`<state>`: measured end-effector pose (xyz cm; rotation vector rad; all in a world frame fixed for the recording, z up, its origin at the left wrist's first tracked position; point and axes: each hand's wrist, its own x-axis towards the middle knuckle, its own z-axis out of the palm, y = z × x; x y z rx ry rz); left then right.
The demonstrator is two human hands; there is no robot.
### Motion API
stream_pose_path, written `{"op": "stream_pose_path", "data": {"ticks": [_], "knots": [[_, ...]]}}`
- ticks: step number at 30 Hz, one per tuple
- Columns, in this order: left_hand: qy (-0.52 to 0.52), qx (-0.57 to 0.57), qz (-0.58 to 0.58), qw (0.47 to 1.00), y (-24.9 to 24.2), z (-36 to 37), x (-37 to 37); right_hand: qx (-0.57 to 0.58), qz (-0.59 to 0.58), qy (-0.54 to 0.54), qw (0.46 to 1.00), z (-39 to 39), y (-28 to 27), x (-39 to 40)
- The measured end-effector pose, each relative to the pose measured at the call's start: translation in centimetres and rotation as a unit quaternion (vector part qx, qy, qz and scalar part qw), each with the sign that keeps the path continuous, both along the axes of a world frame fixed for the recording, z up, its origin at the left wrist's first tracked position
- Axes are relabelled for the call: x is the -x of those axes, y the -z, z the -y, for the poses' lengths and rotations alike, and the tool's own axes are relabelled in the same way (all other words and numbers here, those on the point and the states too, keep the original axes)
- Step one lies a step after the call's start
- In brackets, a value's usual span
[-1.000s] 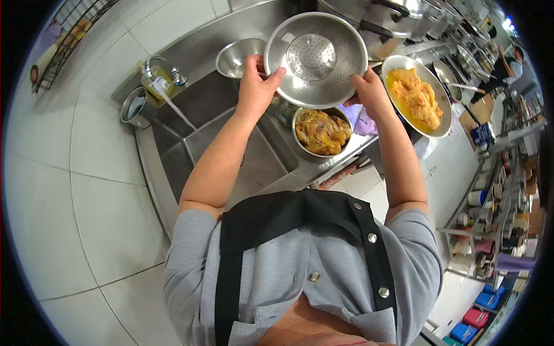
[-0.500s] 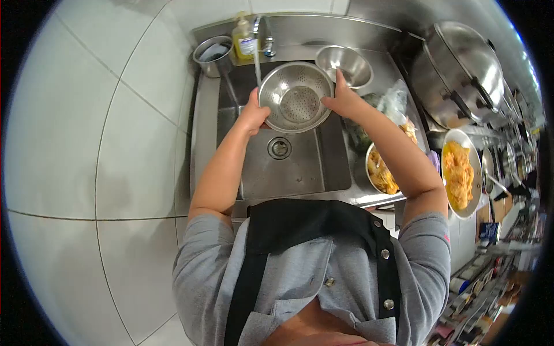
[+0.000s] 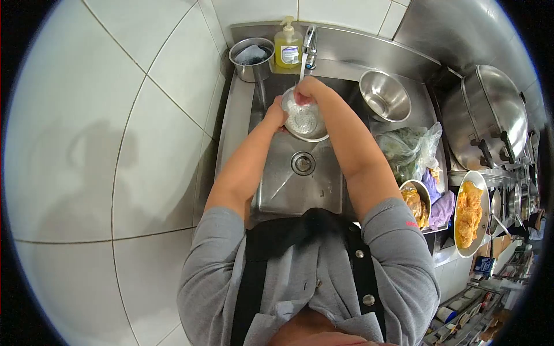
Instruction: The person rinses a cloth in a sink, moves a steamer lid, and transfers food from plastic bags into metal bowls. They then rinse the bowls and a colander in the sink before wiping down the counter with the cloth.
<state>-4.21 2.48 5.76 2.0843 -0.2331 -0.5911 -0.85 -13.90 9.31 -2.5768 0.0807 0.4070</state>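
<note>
A steel colander (image 3: 311,134) is tilted under the stream from the faucet (image 3: 310,46), with water wetting its perforated inside. My left hand (image 3: 276,113) grips its rim on the left side. Over the far part of the bowl is my right hand (image 3: 309,91), its fingers curled down inside, in the running water. Whatever these fingers hold, if anything, is hidden. Below the colander lies the sink basin (image 3: 277,193) with its round drain (image 3: 303,164).
Behind stand a yellow soap bottle (image 3: 288,47) and a steel pot (image 3: 252,70) holding a sponge. To the right are a steel bowl (image 3: 385,95), a plastic bag of greens (image 3: 404,151), a container of yellow food (image 3: 416,205), a purple cloth (image 3: 442,209), an oval dish (image 3: 486,202) and a large lidded pot (image 3: 487,118).
My right hand has let go of the colander's right rim and moved inside it under the water. The colander now tilts in my left hand. The camera view has shifted.
</note>
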Motion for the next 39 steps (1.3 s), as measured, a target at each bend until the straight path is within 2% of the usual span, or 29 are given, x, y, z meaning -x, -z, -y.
{"op": "stream_pose_path", "data": {"ticks": [1,2,3,4,5,6,7,10,11,12,15,20,21,22,24,25,26,28,29,30,31,33,34,35,36,37,38,39], "knots": [[0.003,-0.003,-0.001,1.0,0.8,0.2,-0.3,-0.107,-0.053,0.105,0.987,-0.6,-0.1,0.7],[0.006,0.042,0.067,0.997,1.9,0.6,-0.6,-0.211,-0.104,0.209,0.949,-1.0,0.2,1.1],[0.01,0.088,0.136,0.987,2.8,1.1,-1.0,-0.14,-0.076,0.154,0.975,-1.1,0.3,1.5],[0.013,0.089,0.137,0.987,1.7,1.4,-0.3,-0.14,-0.075,0.156,0.975,-1.3,0.9,1.0],[0.015,0.058,0.158,0.986,-0.4,1.4,1.2,-0.317,-0.056,0.253,0.912,-1.7,2.2,0.4],[0.017,0.029,0.178,0.983,-1.5,1.4,2.2,-0.479,-0.036,0.339,0.809,-2.2,3.5,-0.1],[0.022,0.029,0.198,0.979,-0.7,1.6,2.2,-0.618,-0.012,0.41,0.671,-2.7,3.6,0.1],[0.008,0.005,0.257,0.966,1.1,1.7,1.2,-0.627,0.0,0.409,0.663,-2.8,3.4,1.1],[0.002,-0.007,0.258,0.966,-0.3,1.2,1.7,-0.62,0.044,0.26,0.739,-1.9,3.6,2.2],[0.006,-0.007,0.256,0.967,-1.0,0.9,1.8,-0.693,0.028,0.355,0.627,-1.8,3.5,2.2],[0.067,-0.004,0.272,0.96,-1.7,-0.1,1.6,-0.716,0.037,0.331,0.614,-0.9,2.0,4.0],[0.055,-0.011,0.22,0.974,-1.2,-0.6,1.6,-0.739,0.056,0.24,0.627,-0.9,-3.7,10.3],[0.048,-0.022,0.213,0.976,-0.9,-0.6,1.5,-0.712,0.07,0.243,0.655,-0.9,-4.2,11.8],[0.052,-0.021,0.213,0.976,-0.5,-0.5,1.2,-0.711,0.072,0.247,0.654,-0.8,-4.1,13.1],[0.083,0.016,0.25,0.965,0.1,-0.2,0.7,-0.615,0.079,0.233,0.749,-0.6,-3.5,15.9],[0.086,0.011,0.247,0.965,-1.1,0.1,1.4,-0.566,0.079,0.244,0.784,-0.9,-3.1,17.5],[0.09,0.011,0.247,0.965,-1.2,0.5,1.6,-0.464,0.09,0.211,0.856,-0.8,-2.0,18.9],[0.117,0.024,0.351,0.929,-1.7,1.3,1.5,-0.247,0.021,0.167,0.954,-1.0,3.1,21.0],[0.117,-0.006,0.372,0.921,-1.6,1.7,1.3,0.009,0.077,-0.006,0.997,-1.1,8.2,21.9],[0.121,-0.005,0.374,0.92,-1.7,1.8,1.2,0.041,-0.081,-0.018,0.996,-2.1,9.3,23.9],[0.133,-0.026,0.388,0.912,-2.0,2.0,0.9,0.131,-0.114,-0.013,0.985,-4.1,7.9,26.6],[0.152,-0.054,0.401,0.902,-3.0,1.9,0.4,0.123,-0.087,0.011,0.989,-5.3,11.2,29.7],[0.152,-0.052,0.407,0.899,-3.3,1.6,0.4,0.063,-0.126,0.003,0.99,-5.5,12.1,30.6],[0.182,-0.101,0.433,0.877,-3.6,1.3,0.3,0.005,-0.162,-0.005,0.987,-5.6,12.4,31.3],[0.21,-0.15,0.461,0.849,-4.2,1.1,0.0,0.026,-0.118,0.001,0.993,-5.9,12.1,32.5],[0.223,-0.146,0.44,0.858,-4.1,0.8,-0.5,0.049,-0.071,0.007,0.996,-6.0,11.2,33.6],[0.215,-0.142,0.454,0.853,-5.0,0.1,-0.6,0.073,-0.078,-0.015,0.994,-5.8,10.2,34.4],[0.266,-0.169,0.518,0.795,-5.9,-0.7,-0.5,0.096,-0.086,-0.038,0.991,-5.6,9.6,35.1]]}}
